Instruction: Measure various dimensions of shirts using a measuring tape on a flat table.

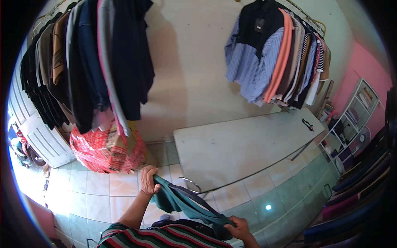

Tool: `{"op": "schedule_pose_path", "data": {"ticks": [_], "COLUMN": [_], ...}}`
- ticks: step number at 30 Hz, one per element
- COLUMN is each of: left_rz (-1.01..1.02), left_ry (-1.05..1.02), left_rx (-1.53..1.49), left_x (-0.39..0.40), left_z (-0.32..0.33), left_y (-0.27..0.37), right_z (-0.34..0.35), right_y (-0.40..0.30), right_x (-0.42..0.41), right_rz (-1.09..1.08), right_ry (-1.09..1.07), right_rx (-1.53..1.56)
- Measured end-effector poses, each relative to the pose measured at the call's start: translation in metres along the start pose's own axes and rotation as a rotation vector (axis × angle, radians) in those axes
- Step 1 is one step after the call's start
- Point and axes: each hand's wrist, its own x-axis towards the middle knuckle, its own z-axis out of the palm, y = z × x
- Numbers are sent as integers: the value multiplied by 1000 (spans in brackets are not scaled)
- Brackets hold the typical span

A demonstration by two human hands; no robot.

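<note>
A dark green garment [183, 201] with a dark grey edge is stretched between my two hands, in front of my striped shirt. My left hand [149, 180] grips its upper left end, with the fingers curled over the cloth. At the lower right, my right hand [238, 228] pinches the other end between thumb and fingers. Between the hands the cloth sags, with its edge folded open. Just beyond it lies a curved metal hanger hook or handle [190, 184] by the table's near corner; which it is, I cannot tell.
A long white table [242, 152] stands ahead, with a black and red tool [307, 125] at its far right. Clothes hang on racks at left [90, 62] and right [260, 55]. A red-wrapped bundle [93, 152] sits on the floor at left. White shelves [353, 117] stand at right.
</note>
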Motion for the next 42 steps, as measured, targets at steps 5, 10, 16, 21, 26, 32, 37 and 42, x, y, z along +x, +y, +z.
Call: {"op": "schedule_pose_path", "data": {"ticks": [5, 10, 16, 21, 26, 32, 37, 42], "left_rz": [-435, -1134, -1457, -1465, -1033, -1097, -644, -907], "left_ry": [-106, -935, -1138, -1211, -1154, -1200, -1455, -1252], "left_rx": [140, 396, 357, 137, 118, 189, -24, -9], "left_x": [-107, -357, -450, -425, -396, -384, -442, -441], "left_z": [-82, -235, -306, -337, -332, -329, -379, -452], "left_y": [-134, -237, -264, -231, -290, -334, -397, -493], "right_z": [66, 133, 189, 243, 296, 333, 394, 461], "right_y": [-63, -133, -211, -229, -261, -306, -333, -370], "right_x": [35, 60, 78, 79, 85, 74, 98, 127], "right_rz": [65, 213, 453, 331, 490, 502, 298, 112], "right_ry": [-48, -294, -644, -635, -581, -518, -609, -316], "right_rx": [92, 534, 708, 862, 816, 844, 1000, 1147]}}
